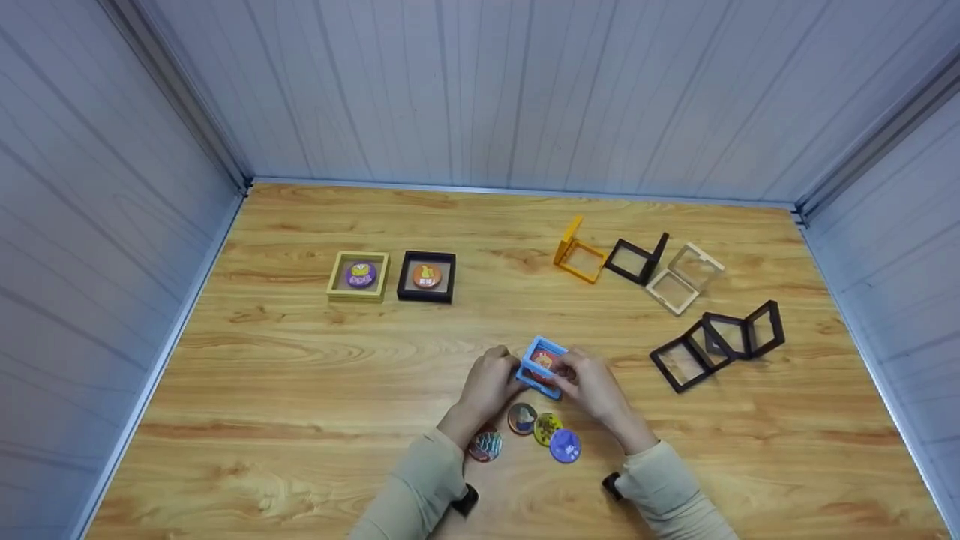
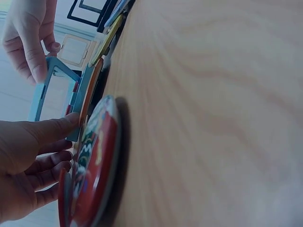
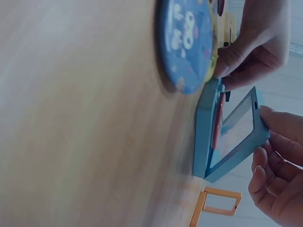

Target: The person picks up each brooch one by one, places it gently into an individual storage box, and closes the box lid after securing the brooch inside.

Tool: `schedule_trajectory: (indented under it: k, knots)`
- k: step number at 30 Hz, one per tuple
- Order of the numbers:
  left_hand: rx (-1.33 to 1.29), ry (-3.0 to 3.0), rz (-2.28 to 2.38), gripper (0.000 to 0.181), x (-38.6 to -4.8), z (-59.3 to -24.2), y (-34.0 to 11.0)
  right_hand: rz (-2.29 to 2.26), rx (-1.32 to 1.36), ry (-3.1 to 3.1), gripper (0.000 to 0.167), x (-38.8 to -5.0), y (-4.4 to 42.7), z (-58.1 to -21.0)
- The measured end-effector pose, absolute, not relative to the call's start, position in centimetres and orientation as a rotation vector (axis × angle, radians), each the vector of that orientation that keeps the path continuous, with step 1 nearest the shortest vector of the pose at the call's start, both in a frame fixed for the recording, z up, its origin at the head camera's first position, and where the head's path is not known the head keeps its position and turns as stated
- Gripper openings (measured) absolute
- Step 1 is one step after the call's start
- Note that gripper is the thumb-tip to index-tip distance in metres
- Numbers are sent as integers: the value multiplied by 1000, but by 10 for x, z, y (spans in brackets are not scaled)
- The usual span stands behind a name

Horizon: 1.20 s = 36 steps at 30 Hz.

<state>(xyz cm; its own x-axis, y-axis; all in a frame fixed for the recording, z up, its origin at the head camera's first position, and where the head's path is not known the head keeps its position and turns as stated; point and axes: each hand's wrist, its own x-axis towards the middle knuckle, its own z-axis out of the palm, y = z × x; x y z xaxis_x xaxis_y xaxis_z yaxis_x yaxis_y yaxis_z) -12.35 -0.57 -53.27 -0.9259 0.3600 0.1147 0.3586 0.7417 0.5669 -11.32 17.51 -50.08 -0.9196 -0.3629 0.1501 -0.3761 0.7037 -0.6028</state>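
A small blue hinged frame (image 1: pixel 541 384) stands partly open on the wooden table, with a round red badge (image 3: pixel 218 122) lying inside it. My left hand (image 1: pixel 489 381) holds the lower half by its side edge, thumb on the rim in the left wrist view. My right hand (image 1: pixel 596 381) pinches the free edge of the tilted lid (image 3: pixel 259 127) between thumb and fingers. Close to my wrists lie several round badges: a dark one (image 1: pixel 522 418), a yellow one (image 1: pixel 546 428), a purple-blue one (image 1: pixel 565 445) and a red patterned one (image 1: pixel 486 445).
At the back left lie a yellow frame (image 1: pixel 335 295) and a black frame (image 1: pixel 403 294), each holding a badge. Empty hinged frames stand open at the right: orange (image 1: pixel 583 277), black (image 1: pixel 611 259), cream (image 1: pixel 675 306) and dark ones (image 1: pixel 679 388). Pale panels (image 1: pixel 480 97) enclose the table.
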Motion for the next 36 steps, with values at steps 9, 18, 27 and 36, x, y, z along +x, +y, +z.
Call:
schedule_trajectory:
  k: [9,18,27,36]
  knots:
    - [604,2962,930,21,-124,-533,-6,932,753,-2868,9,-112,173,-508]
    - [600,2953,923,20,-125,-533,-6,797,808,-2941,10,-113,171,-508]
    - [647,2984,923,20,-125,-533,-7,777,832,-3039,9,-116,169,-502]
    - [683,3015,834,28,-121,-526,-7,755,901,-3019,18,-130,175,-492]
